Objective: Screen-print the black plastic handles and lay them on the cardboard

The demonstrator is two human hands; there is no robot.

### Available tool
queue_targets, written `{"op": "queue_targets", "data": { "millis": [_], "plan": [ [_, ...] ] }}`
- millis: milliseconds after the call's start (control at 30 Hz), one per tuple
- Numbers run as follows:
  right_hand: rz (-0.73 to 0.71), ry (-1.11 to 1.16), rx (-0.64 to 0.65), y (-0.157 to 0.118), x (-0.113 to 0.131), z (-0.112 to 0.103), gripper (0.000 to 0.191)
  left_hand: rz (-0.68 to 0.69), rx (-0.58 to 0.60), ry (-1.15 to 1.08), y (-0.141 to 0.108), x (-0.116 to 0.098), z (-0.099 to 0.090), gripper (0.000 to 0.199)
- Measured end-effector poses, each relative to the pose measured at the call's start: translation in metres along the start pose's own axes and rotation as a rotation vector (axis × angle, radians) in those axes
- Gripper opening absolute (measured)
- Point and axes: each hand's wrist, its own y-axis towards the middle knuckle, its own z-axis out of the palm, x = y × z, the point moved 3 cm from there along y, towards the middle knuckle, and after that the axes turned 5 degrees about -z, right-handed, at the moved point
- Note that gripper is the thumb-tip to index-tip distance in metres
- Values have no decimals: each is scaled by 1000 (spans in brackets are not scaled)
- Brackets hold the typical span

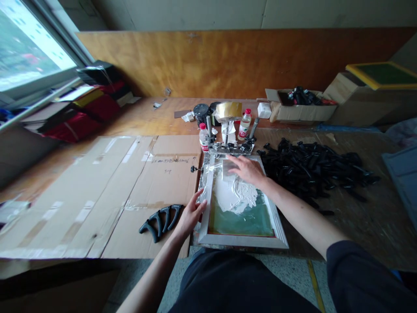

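A screen-printing frame (243, 241) with a silver rim and green mesh lies in front of me, held at its far edge by a metal clamp (230, 149). White paste (236, 193) is smeared thickly over the upper part of the mesh. My right hand (246, 169) hovers over the frame's far end, fingers stretched apart, beside a pale translucent scraper (227, 168); whether it touches the scraper is unclear. My left hand (192, 212) is at the frame's left rim, thumb and fingers apart. Several curved black handle-like parts (162, 219) lie in a row left of it.
A pile of black parts (312, 167) covers the table right of the frame. Flattened cardboard (107, 187) lies on the left. Behind the clamp stand red-capped bottles (244, 126), a dark jar (201, 114) and a tape roll (229, 111). An open carton (302, 112) sits at the back right.
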Motion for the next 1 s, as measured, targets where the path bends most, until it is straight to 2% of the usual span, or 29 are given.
{"op": "queue_targets", "data": {
  "millis": [67, 133, 200, 233, 300, 400, 467, 500, 567, 633, 667, 733, 800, 900, 1000],
  "plan": [
    [106, 28, -102, 3, -33, -23, 42, 33, -5, -97, -8, -27, -2, 63],
    [247, 87, -254, -11, -71, -42, 34, 91, -23, -196, -11, -54, -2, 57],
    [416, 86, -360, -36, -102, -46, 32, 216, -74, -291, -8, -82, 0, 56],
    [472, 67, -371, -49, -110, -41, 33, 298, -107, -313, -4, -95, 1, 53],
    [492, 44, -327, -71, -106, -16, 33, 443, -164, -326, 5, -119, 4, 49],
    [319, 58, -147, -91, -60, 38, 23, 485, -173, -378, 16, -135, 15, 54],
    [201, 9, 19, -97, -24, 68, 19, 440, -201, -460, 16, -125, 26, 60],
    [179, -26, 97, -98, -9, 78, 17, 378, -194, -478, 14, -113, 34, 61],
    [222, -69, 183, -99, 14, 88, 11, 131, -87, -467, 7, -76, 56, 64],
    [253, -51, 177, -99, 34, 88, 14, -169, 85, -456, -3, -34, 79, 68],
    [226, -26, 160, -99, 45, 87, 15, -271, 155, -491, -9, -17, 89, 68],
    [115, 41, 121, -100, 69, 86, 16, -351, 209, -630, -15, 6, 101, 63],
    [21, 135, 99, -103, 85, 85, 17, -342, 186, -730, -16, 14, 103, 57],
    [37, 260, 34, -109, 82, 80, 19, -351, 104, -750, -14, 16, 98, 50],
    [136, 268, -28, -114, 54, 76, 9, -394, 51, -731, -13, 21, 96, 47]
  ]
}}
